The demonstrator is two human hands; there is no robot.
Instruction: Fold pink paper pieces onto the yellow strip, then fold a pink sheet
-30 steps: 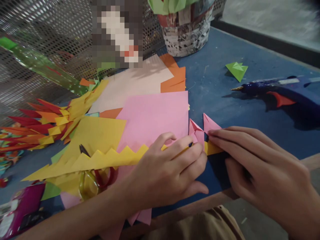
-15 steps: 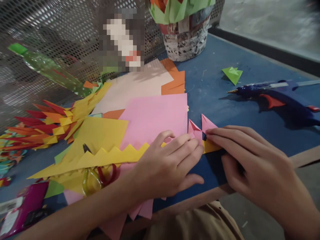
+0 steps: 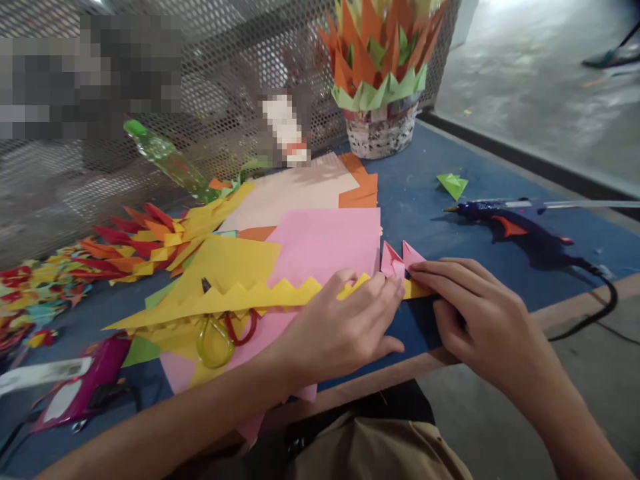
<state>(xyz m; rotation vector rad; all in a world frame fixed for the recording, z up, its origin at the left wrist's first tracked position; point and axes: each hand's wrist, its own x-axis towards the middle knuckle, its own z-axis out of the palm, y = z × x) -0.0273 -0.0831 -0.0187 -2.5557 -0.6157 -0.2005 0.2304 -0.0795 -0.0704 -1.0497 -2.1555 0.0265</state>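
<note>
left hand [image 3: 345, 320] and right hand [image 3: 475, 313], fingers flat, press a pink folded piece [image 3: 400, 259] onto yellow zigzag strip [image 3: 260, 297] near blue table [image 3: 425, 193] front edge; glue gun [image 3: 515, 223] nearby.

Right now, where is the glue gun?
The blue glue gun lies on the blue table at right, beyond the right hand, near a folded green paper piece.

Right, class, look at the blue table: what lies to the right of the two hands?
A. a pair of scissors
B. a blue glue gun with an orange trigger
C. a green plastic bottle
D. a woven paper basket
B: the blue glue gun lies on the table to the right of the left hand and right hand.
</note>
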